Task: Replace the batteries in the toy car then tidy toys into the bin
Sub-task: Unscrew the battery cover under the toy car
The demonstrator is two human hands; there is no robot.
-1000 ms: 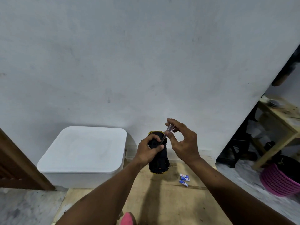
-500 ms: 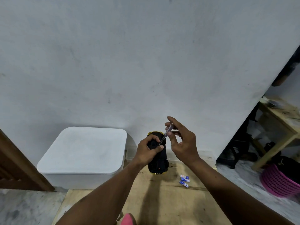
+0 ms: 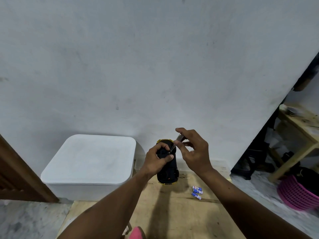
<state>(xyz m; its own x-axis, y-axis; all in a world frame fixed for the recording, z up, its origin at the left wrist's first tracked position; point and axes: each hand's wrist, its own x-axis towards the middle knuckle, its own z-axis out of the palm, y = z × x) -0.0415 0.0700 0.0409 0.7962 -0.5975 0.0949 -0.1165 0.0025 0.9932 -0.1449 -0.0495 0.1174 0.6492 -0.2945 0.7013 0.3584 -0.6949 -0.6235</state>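
Right hand (image 3: pixel 195 152) sits slightly lower now, pinching the screwdriver (image 3: pixel 178 139) — tip on the upturned car (image 3: pixel 168 172). Left hand (image 3: pixel 155 161) grips the car, held over the board (image 3: pixel 181 221); batteries (image 3: pixel 197 191) lie on the board just right of it.

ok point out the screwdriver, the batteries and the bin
screwdriver (image 3: pixel 178 138), head view, on its clear handle
batteries (image 3: pixel 198 191), head view, on the middle cell of the group on the board
bin (image 3: pixel 89 159), head view, on the middle of its white lid
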